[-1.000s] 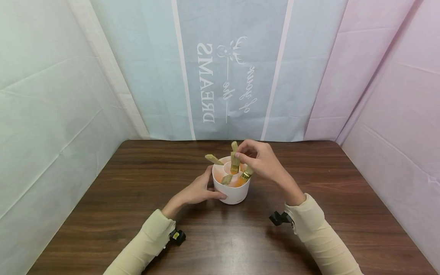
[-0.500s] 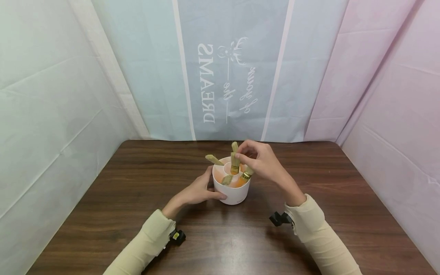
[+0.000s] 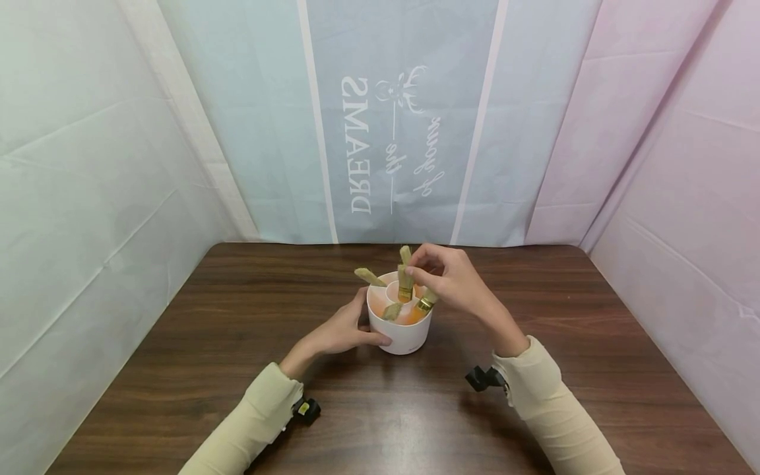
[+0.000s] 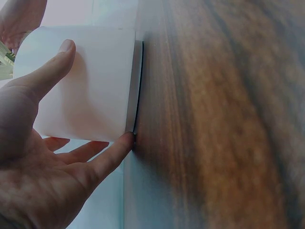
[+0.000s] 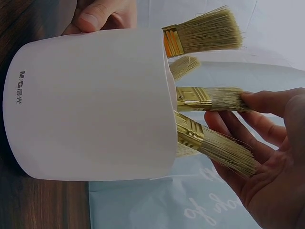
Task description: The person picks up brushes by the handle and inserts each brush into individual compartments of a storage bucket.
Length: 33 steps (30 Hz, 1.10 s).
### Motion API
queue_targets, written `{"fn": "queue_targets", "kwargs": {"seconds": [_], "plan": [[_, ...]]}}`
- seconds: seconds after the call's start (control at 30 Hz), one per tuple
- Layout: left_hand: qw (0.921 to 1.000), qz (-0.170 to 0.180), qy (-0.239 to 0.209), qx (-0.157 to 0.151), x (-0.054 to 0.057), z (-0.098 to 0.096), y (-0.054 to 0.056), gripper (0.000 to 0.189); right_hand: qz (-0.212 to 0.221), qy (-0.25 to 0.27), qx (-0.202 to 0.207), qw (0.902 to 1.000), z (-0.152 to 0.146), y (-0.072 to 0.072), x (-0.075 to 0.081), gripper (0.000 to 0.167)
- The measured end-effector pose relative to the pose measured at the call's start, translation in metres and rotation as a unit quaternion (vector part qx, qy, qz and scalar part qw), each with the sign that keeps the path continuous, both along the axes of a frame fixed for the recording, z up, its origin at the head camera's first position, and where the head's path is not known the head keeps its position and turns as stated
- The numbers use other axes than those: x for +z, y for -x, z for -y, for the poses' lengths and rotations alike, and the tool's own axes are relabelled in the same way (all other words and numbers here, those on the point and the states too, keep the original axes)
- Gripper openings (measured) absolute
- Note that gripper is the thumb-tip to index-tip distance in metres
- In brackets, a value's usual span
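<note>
A white round brush holder (image 3: pixel 401 340) with inner compartments stands upright on the table, bristle ends of several paintbrushes rising from it. My left hand (image 3: pixel 340 330) holds its left side, thumb at the front; in the left wrist view a fingertip reaches the holder's base. Thumb and fingers of my right hand (image 3: pixel 454 280) pinch the bristle tip of one paintbrush (image 5: pixel 224 98) in the holder. Another brush (image 5: pixel 224 149) leans toward that palm. More bristles show in a left brush (image 3: pixel 369 275), a front brush (image 3: pixel 392 311) and a rear brush (image 3: pixel 406 253). The handles are mostly hidden inside.
Dark wood-grain tabletop (image 3: pixel 208 369) surrounds the holder. A pale blue curtain (image 3: pixel 404 39) with mirrored lettering hangs behind the table's back edge, and whitish cloth walls (image 3: pixel 95 185) flank it. Each sleeve cuff carries a small black camera (image 3: pixel 307 410).
</note>
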State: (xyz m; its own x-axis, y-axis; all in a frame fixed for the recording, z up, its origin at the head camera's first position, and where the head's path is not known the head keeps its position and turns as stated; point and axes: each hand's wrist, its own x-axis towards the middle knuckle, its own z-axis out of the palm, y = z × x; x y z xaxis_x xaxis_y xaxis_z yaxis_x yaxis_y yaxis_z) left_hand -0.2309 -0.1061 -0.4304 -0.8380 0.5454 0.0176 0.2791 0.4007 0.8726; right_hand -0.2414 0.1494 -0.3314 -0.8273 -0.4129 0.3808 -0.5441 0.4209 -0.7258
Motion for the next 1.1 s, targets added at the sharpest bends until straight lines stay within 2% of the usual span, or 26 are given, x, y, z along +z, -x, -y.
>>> {"fn": "queue_targets", "kwargs": {"seconds": [0.63, 1.1], "plan": [[1.0000, -0.002, -0.001, 0.003, -0.0035, -0.0002, 0.0019, 0.103, 0.003, -0.002, 0.006, 1.0000, -0.0001, -0.0019, 0.0014, 0.004], [1.0000, 0.005, -0.005, 0.002, -0.0019, -0.0008, 0.0010, 0.103, 0.000, -0.006, 0.030, 0.9995, -0.0007, -0.0001, 0.0001, 0.006]]}}
